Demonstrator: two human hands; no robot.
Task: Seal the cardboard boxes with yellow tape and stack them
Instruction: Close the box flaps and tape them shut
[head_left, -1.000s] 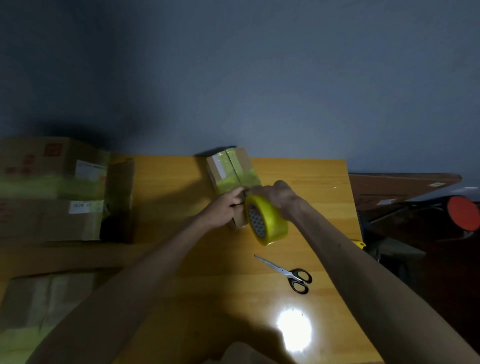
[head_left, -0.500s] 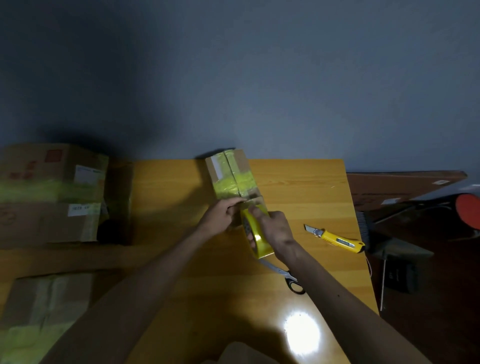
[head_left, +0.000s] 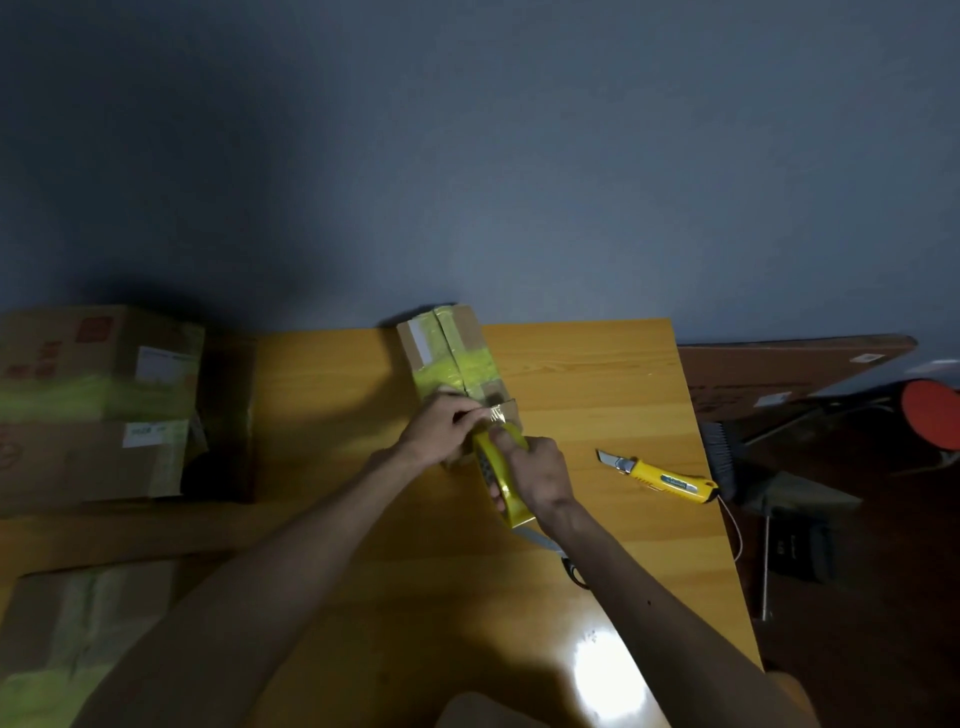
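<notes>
1. Yellow tape already crosses the top of the small cardboard box (head_left: 452, 358), which the head view shows at the far edge of the wooden table (head_left: 597, 374). One band runs across the box and another along its centre seam, so it looks partly sealed.
2. Just on the near side of that box, the left hand (head_left: 436, 431) pinches the free end of tape (head_left: 493, 414) between thumb and fingertips, right at the box's near end.
3. Nearer still than the box, the right hand (head_left: 540, 475) has its fingers curled round the tape roll (head_left: 506, 486). The roll stands on edge, and I cannot tell whether it touches the box.
4. As I judge it, a fresh strip is being started for the near end. It is not yet laid, pressed down or cut.
5. To the right of the box lies a yellow utility knife (head_left: 660, 477). Scissors (head_left: 563, 558) show partly under the right forearm, nearer than the box.
6. Well left of the box, an upper stacked box (head_left: 98, 364) banded in yellow sits on a lower stacked box (head_left: 88, 457). A third box (head_left: 67, 623), also taped, lies nearer and further left. Those seem done, while the small box is left to finish and stack.
</notes>
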